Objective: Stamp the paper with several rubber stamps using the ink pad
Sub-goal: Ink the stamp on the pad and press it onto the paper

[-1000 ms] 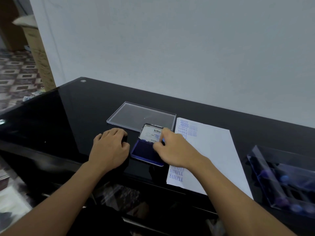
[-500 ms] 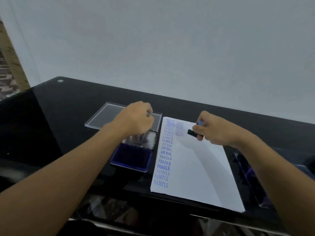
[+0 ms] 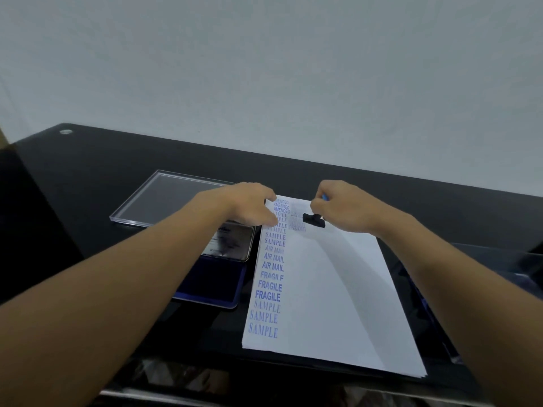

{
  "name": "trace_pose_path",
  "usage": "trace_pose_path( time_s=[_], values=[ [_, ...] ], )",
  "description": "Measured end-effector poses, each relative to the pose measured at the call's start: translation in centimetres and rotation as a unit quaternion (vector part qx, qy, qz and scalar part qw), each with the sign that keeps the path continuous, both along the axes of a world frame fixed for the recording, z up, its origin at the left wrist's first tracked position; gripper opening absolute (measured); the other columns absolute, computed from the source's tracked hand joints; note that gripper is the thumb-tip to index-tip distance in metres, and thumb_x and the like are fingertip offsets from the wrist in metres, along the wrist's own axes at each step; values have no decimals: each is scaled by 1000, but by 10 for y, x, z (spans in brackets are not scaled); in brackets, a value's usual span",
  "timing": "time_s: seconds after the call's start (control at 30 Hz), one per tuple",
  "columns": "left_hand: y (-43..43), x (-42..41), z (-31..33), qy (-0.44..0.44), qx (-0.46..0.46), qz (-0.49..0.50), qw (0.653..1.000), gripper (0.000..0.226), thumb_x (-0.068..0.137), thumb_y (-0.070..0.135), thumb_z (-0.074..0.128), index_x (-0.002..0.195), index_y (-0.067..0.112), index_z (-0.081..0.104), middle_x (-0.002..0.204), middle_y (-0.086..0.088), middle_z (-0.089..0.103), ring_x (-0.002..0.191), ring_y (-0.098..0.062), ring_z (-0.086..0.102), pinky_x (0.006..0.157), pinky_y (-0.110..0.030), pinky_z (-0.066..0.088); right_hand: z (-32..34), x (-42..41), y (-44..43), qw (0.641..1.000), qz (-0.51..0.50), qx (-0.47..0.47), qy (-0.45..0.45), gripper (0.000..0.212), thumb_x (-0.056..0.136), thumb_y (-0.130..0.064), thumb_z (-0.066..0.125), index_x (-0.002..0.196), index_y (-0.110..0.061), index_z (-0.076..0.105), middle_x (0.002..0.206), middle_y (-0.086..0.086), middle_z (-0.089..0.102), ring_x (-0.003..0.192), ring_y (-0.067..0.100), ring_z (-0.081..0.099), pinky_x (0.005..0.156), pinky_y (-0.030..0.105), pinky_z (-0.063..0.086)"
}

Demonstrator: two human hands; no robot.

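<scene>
A white paper (image 3: pixel 329 289) lies on the black table, with a column of blue prints down its left edge reading AMENDED, SAMPLE, AIR MAIL, FRAGILE, SAMPLE. My right hand (image 3: pixel 346 210) grips a rubber stamp (image 3: pixel 313 220) with a black base and blue handle, held just above or on the sheet's upper part beside faint prints. My left hand (image 3: pixel 249 205) rests with fingers spread on the paper's top left corner. The open blue ink pad (image 3: pixel 217 286), lid raised, sits left of the paper, partly under my left forearm.
A clear plastic lid (image 3: pixel 173 198) lies flat at the back left. A transparent box (image 3: pixel 505 274) stands right of the paper, mostly behind my right arm. The table's front edge (image 3: pixel 264 386) runs below the sheet; a wall rises right behind the table.
My right hand carried the stamp from the ink pad to the upper part of the paper. My left hand moved from beside the pad to the sheet's top left corner.
</scene>
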State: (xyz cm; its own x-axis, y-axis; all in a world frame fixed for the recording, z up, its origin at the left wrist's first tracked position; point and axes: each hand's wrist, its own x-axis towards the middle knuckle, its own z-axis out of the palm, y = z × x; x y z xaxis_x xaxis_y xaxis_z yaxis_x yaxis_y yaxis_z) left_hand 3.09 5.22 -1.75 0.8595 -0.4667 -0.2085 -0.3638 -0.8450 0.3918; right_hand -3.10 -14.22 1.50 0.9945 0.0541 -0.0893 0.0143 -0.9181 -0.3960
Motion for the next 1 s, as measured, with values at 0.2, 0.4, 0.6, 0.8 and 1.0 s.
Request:
trace_pose_path(
  time_s=[0.2,0.4,0.6,0.8,1.0],
  values=[
    [-4,5,-5,23,13,-11,1000,75,89,40,69,154,26,34,162,6,28,146,-20,31,114,-36,29,-7,9,10,998,41,-54,19,15,100,-26,46,87,-17,46,89,3,54,67,15,43,57,29,34],
    [-4,5,-6,15,31,-24,999,77,88,41,71,154,24,35,160,4,29,145,-20,32,114,-35,30,-14,18,21,993,68,-88,35,21,99,-26,48,81,-21,40,82,0,53,65,14,44,55,27,34],
    [-3,7,-9,9,34,-30,999,79,86,44,72,153,23,36,157,4,32,142,-20,36,113,-34,34,-19,22,24,991,74,-99,45,21,99,-28,50,82,-21,41,81,-1,54,66,13,46,56,27,35],
    [-3,8,-11,3,33,-29,999,79,85,43,73,153,23,37,157,4,32,141,-20,37,110,-33,35,-24,23,25,991,66,-109,45,19,99,-29,48,83,-20,41,82,1,53,66,14,46,56,29,35],
    [-1,6,-10,13,50,-36,998,82,86,47,71,156,26,32,167,1,12,149,-19,25,114,-32,26,-37,23,29,994,54,-89,42,15,99,-29,50,94,-17,41,89,6,57,69,19,53,56,32,41]
  ],
)
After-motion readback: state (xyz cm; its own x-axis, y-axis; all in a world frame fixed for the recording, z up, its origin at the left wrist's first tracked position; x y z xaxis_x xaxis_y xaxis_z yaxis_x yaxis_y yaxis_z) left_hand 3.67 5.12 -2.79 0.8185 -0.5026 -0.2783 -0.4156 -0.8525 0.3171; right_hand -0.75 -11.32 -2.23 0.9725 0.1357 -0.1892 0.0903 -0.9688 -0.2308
